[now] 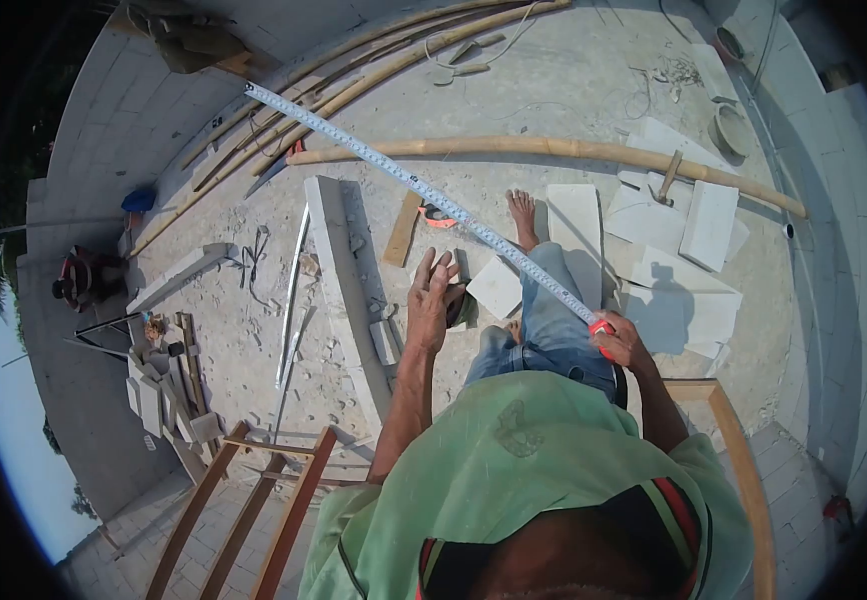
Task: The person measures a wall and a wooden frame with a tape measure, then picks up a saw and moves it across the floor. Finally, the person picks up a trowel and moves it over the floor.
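My right hand [622, 340] is closed round a red tape measure [601, 328]. Its long white blade [414, 180] stretches diagonally up to the far left, ending in mid-view in front of the bamboo poles. My left hand [430, 303] is raised below the blade, fingers spread and holding nothing. Beyond it on the floor lie an orange-handled tool [439, 217] and a short wooden board [403, 230]. A white block [496, 287] rests between my left hand and my leg.
A long bamboo pole [514, 146] crosses the floor ahead. A hammer [670, 178] lies on white blocks [710, 226] at right. A long pale beam [339, 270] lies at left, near wooden frames [254, 500]. Another person [86, 278] crouches by the far left wall.
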{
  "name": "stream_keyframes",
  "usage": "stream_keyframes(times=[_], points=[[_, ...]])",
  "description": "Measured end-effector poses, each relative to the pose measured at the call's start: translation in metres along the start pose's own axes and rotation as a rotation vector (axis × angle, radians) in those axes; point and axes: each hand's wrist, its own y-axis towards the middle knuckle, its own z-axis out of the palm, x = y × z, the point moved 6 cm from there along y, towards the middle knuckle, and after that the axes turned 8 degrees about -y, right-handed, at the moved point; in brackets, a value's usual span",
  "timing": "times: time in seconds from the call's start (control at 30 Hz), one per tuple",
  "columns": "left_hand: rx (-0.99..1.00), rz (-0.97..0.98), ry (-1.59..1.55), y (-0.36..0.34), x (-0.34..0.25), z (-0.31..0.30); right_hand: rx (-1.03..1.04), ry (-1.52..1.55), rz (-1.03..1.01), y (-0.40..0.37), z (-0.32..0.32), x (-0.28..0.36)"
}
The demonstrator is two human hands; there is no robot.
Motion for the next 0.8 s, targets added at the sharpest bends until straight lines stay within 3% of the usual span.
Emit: stream_keyframes(times=[0.13, 0.27, 0.37, 0.43, 0.57, 0.7, 0.8], points=[[-0.037, 0.049, -0.257, 0.062, -0.014, 0.01, 0.089, -0.279, -0.183, 0.069, -0.023, 0.025], [-0.126, 0.123, -0.376, 0.144, -0.028, 0.021, 0.272, -0.251, -0.058, 0.162, -0.052, 0.044], [-0.155, 0.033, -0.386, 0.205, -0.055, 0.039, 0.33, -0.243, -0.106, 0.248, -0.085, 0.046], [-0.146, -0.006, -0.301, 0.234, -0.076, 0.046, 0.444, -0.228, -0.066, 0.29, -0.118, 0.082], [-0.182, 0.039, -0.266, 0.257, -0.124, 0.06, 0.483, -0.291, -0.123, 0.361, -0.15, 0.104], [-0.239, 0.066, -0.165, 0.265, -0.164, 0.085, 0.299, -0.262, -0.233, 0.428, -0.16, 0.106], [-0.204, 0.069, -0.063, 0.272, -0.192, 0.107, 0.387, -0.294, -0.231, 0.446, -0.146, 0.096]])
